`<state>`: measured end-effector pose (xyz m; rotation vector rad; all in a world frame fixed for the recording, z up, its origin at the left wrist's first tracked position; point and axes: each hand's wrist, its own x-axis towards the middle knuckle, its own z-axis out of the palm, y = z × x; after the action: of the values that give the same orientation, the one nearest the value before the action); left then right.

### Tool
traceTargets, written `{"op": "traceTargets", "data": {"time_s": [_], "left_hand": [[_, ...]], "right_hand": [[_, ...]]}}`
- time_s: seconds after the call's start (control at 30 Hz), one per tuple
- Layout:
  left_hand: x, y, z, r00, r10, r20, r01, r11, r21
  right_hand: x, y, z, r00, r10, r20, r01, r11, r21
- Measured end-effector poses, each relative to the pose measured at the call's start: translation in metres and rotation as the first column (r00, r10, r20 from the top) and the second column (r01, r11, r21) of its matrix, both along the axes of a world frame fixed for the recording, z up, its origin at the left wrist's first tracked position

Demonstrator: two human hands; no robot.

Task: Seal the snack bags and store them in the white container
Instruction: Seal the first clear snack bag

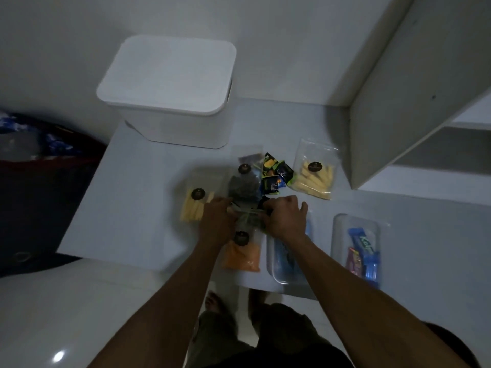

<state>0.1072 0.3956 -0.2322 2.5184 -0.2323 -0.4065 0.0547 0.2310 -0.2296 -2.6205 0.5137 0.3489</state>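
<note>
A white lidded container (170, 88) stands at the back of the table, its lid on. In front of it lie several clear snack bags: one with pale sticks on the left (195, 205), one with dark contents (243, 185), one with pale sticks on the right (316, 175), and one with orange snacks (243, 252) nearest me. My left hand (216, 221) and my right hand (283, 217) both pinch the top edge of the orange snack bag between them. Small green and blue packets (275, 176) lie in the middle.
Two clear trays hold wrapped bars: one under my right forearm (289, 261), one further right (357, 248). A white shelf unit (414, 102) rises at the right. A dark bin (39, 181) sits left of the white table (132, 208).
</note>
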Motion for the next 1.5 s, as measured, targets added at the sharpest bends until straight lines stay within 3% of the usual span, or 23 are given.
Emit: {"op": "traceTargets", "data": {"time_s": [0.37, 0.73, 0.8, 0.93, 1.07, 1.5], "left_hand": [[0.014, 0.003, -0.001, 0.998, -0.044, -0.047, 0.046, 0.997, 0.055], [0.013, 0.054, 0.057, 0.998, -0.056, -0.011, 0.054, 0.994, -0.096], [0.011, 0.059, 0.072, 0.997, -0.071, 0.005, 0.071, 0.986, -0.151], [0.004, 0.067, 0.106, 0.996, -0.049, 0.072, 0.067, 0.959, -0.275], [0.001, 0.074, 0.14, 0.983, -0.05, 0.174, 0.106, 0.94, -0.325], [-0.02, 0.099, 0.202, 0.968, 0.067, 0.244, 0.084, 0.823, -0.561]], "right_hand": [[0.007, 0.004, -0.004, 0.998, 0.06, 0.001, -0.06, 0.996, -0.068], [0.002, 0.022, 0.062, 0.975, -0.078, 0.21, 0.011, 0.953, 0.304], [0.003, 0.028, 0.078, 0.968, -0.029, 0.251, -0.044, 0.958, 0.283], [0.007, 0.046, 0.117, 0.935, 0.16, 0.316, -0.187, 0.981, 0.057], [0.006, 0.064, 0.148, 0.883, 0.228, 0.41, -0.212, 0.974, -0.084], [-0.014, 0.098, 0.221, 0.839, 0.196, 0.508, -0.18, 0.98, -0.081]]}}
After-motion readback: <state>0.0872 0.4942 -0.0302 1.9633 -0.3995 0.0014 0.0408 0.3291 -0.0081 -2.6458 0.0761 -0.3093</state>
